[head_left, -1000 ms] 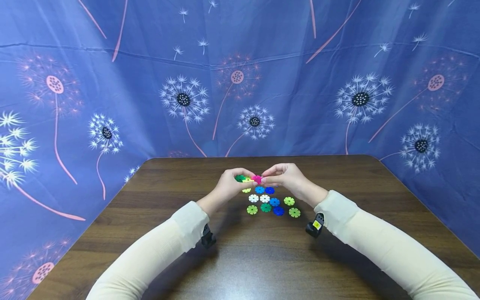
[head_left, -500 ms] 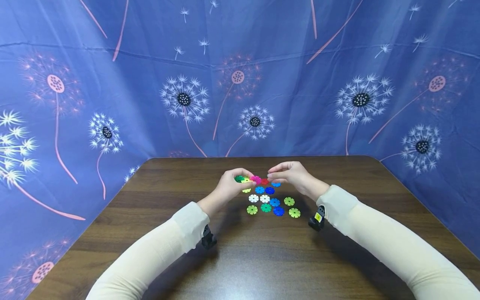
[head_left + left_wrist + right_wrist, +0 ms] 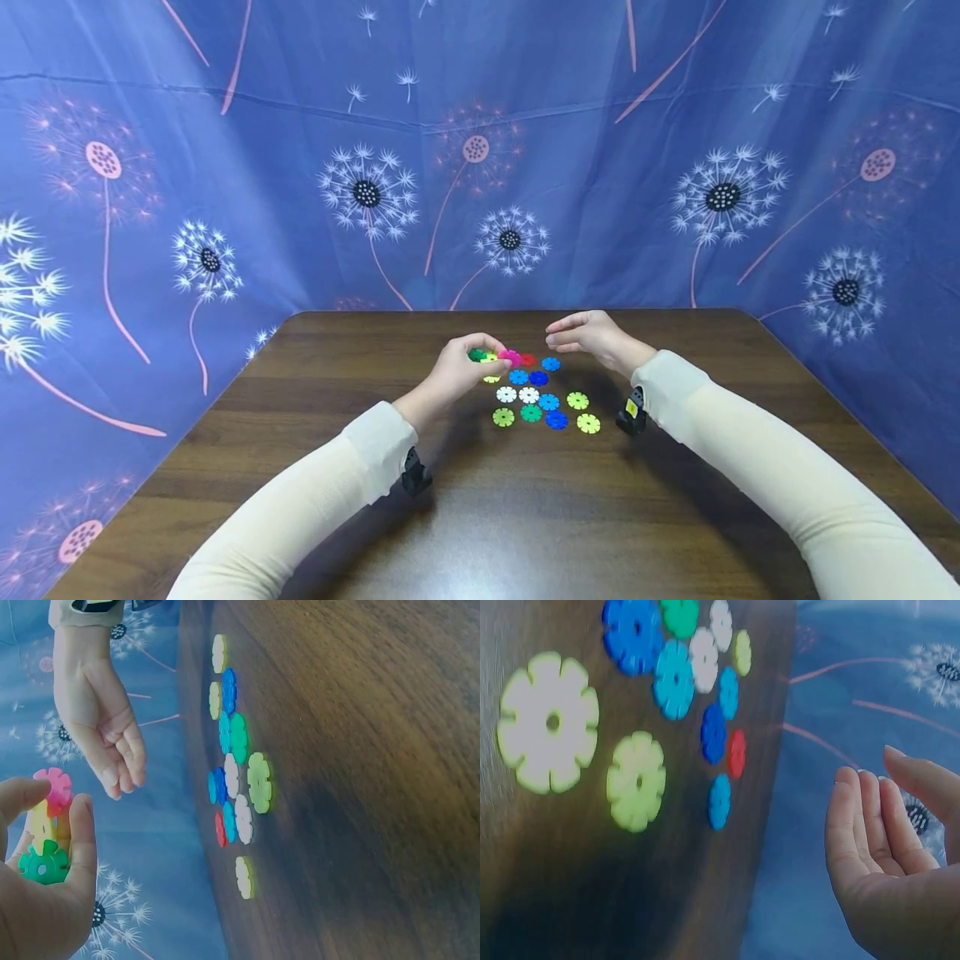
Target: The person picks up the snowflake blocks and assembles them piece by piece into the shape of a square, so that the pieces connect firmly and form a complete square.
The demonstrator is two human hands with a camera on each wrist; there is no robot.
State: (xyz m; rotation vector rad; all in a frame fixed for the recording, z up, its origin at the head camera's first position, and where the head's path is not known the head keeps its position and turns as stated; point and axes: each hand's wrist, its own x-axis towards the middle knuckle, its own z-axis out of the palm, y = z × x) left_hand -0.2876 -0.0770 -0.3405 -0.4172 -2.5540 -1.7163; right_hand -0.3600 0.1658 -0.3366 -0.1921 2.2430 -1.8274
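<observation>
My left hand (image 3: 452,372) pinches a short joined string of notched plastic flower discs above the table. In the left wrist view, a pink disc (image 3: 55,790) is at one end, a yellow disc (image 3: 42,825) in the middle and a green disc (image 3: 45,865) at the other end. Nothing is in my right hand (image 3: 600,340), which hovers with loosely bent fingers and the thumb apart. Beneath it lie a light blue disc (image 3: 551,364) and a red disc (image 3: 736,754), flat on the table.
More loose discs lie spread on the brown wooden table (image 3: 480,508): white discs (image 3: 528,395), a green disc (image 3: 531,412), a dark blue disc (image 3: 557,420) and yellow-green discs (image 3: 588,423). A blue dandelion-print cloth (image 3: 480,75) hangs behind the table.
My right hand has let go of the pink disc and drawn back to the right and up, uncovering the red and light blue discs. The left hand has stayed almost in place.
</observation>
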